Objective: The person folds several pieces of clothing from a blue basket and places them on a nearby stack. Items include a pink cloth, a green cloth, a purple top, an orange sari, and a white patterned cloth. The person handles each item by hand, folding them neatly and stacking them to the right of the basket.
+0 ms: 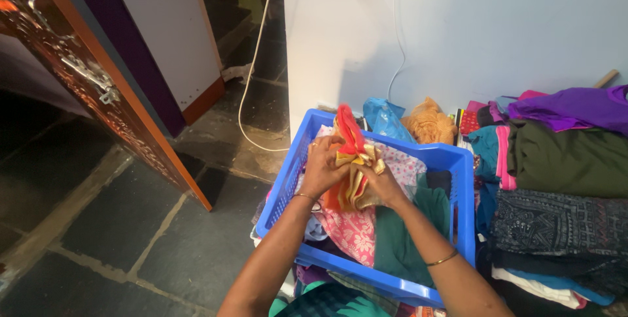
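Head view: my left hand (322,168) and right hand (383,185) both grip a folded red-and-yellow cloth (353,160), held just above the blue laundry basket (458,160) of clothes; the right fingers are, I think, tucked under the folds. Stacked garments (556,179) lie beside the basket, at right

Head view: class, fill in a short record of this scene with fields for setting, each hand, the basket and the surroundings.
Setting: dark stone floor beside a pale wall
Left hand: grips an orange and yellow cloth
Right hand: grips the same cloth from the other side
Basket: blue laundry basket full of clothes, under both hands
Right of basket: stack of folded clothes
Left: carved wooden door, open
Behind basket: blue plastic bag
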